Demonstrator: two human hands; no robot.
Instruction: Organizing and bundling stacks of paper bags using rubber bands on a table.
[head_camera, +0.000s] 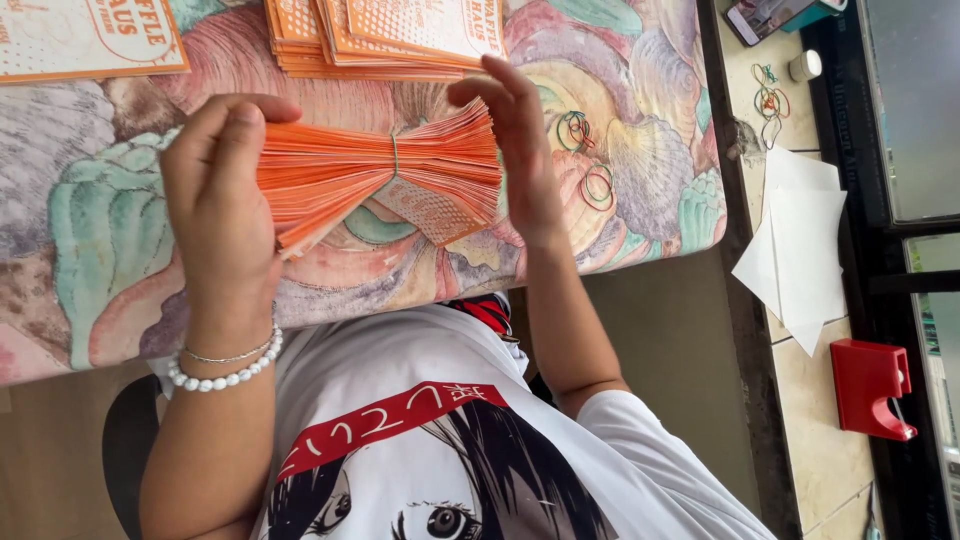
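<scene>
A thick bundle of orange paper slips (330, 170) is held above a table covered with a shell-patterned cloth (110, 210). A green rubber band (394, 152) binds the bundle at its middle, and both ends fan out. My left hand (220, 200), with a pearl bracelet at the wrist, grips the bundle's left end. My right hand (520, 150) presses flat against the right end with its fingers straight. One printed orange slip (430, 210) hangs loose under the bundle.
Stacks of orange printed cards (390, 35) lie at the table's far side, with another (90, 35) at the far left. Loose rubber bands (590, 160) lie right of my hands. The tiled ledge on the right holds more bands (768, 100), white paper sheets (800, 240) and a red plastic holder (870, 385).
</scene>
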